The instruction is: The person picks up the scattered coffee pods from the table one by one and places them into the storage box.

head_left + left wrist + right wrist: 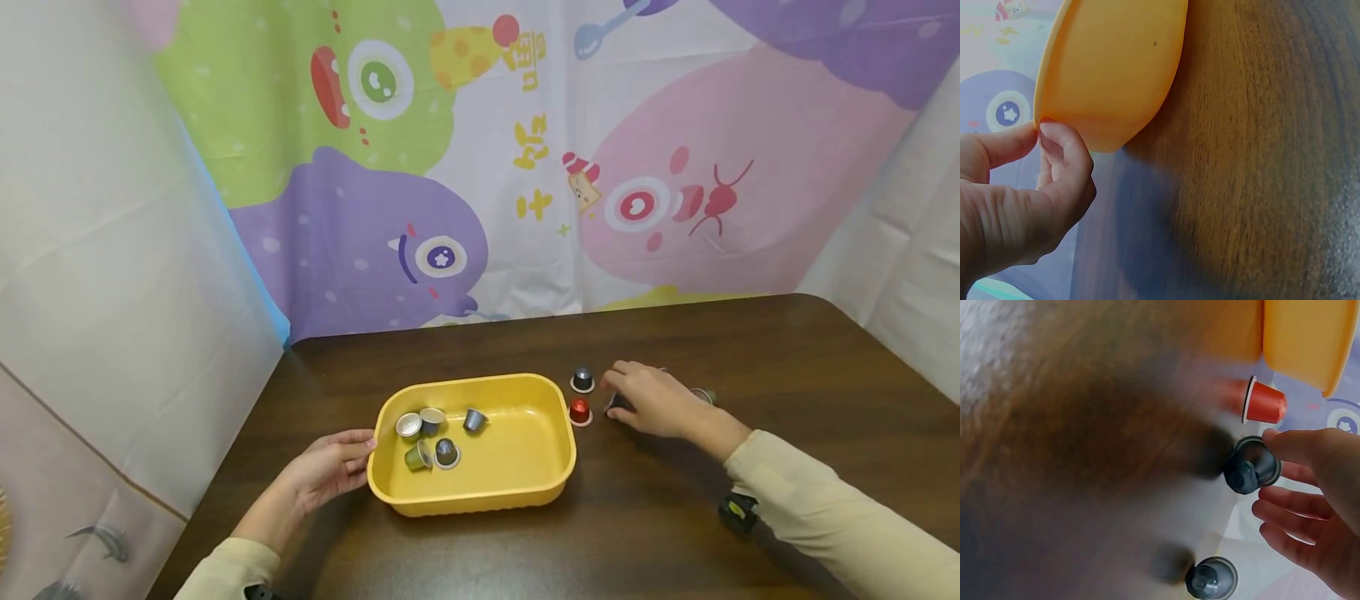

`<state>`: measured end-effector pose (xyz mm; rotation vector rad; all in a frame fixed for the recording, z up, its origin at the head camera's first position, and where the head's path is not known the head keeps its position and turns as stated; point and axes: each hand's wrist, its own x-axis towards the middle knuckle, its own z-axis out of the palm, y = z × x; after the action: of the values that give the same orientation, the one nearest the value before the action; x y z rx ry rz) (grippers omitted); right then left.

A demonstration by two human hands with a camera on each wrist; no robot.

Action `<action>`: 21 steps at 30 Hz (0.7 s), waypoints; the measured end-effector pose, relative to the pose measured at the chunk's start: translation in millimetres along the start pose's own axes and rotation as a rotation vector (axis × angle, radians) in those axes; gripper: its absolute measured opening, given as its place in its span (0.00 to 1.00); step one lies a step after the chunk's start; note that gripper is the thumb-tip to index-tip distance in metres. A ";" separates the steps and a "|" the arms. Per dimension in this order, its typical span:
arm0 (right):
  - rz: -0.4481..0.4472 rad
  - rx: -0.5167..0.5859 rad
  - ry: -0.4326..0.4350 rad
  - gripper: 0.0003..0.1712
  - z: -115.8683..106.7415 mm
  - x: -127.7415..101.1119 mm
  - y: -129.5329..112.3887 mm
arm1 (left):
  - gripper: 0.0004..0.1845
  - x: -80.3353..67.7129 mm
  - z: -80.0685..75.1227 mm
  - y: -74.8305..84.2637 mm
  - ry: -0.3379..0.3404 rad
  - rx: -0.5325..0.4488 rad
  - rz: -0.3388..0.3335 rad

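My left hand [330,468] pinches the left rim of a yellow tray [480,503] between thumb and fingers, clearest in the left wrist view. Inside the tray lie several coffee capsules, among them a green capsule [417,456], a dark capsule [446,452] and a blue-grey capsule [474,420]. Right of the tray, my right hand [651,402] holds a dark coffee capsule [1250,467], with the thumb at its rim and the fingers behind it. Beside that hand a red capsule [580,411] stands close to the tray wall, with a black capsule [582,379] behind it.
A green capsule [703,395] sits partly hidden behind the right wrist. Another dark capsule [1211,579] shows in the right wrist view. The brown wooden table [675,533] ends at a printed cloth [540,250] behind, with white cloth at both sides.
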<state>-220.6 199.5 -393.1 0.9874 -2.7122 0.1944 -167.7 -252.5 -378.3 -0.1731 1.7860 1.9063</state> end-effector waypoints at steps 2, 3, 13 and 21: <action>-0.006 0.003 -0.017 0.15 2.2 0.5 0.2 | 0.25 0.2 -0.4 -0.4 -0.002 -0.003 0.001; -0.008 0.005 -0.025 0.15 3.4 0.8 0.2 | 0.25 0.2 -0.4 -0.5 -0.002 -0.005 0.001; -0.042 0.061 -0.050 0.13 9.8 -0.5 -2.0 | 0.22 1.4 -1.3 -3.8 0.003 -0.004 0.011; -0.025 0.058 -0.041 0.14 6.2 -0.1 -2.3 | 0.21 1.4 -1.6 -3.1 0.001 -0.011 0.006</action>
<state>-220.2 196.5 -398.9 1.0519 -2.7440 0.2528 -167.9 -253.7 -381.8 -0.1724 1.7784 1.9214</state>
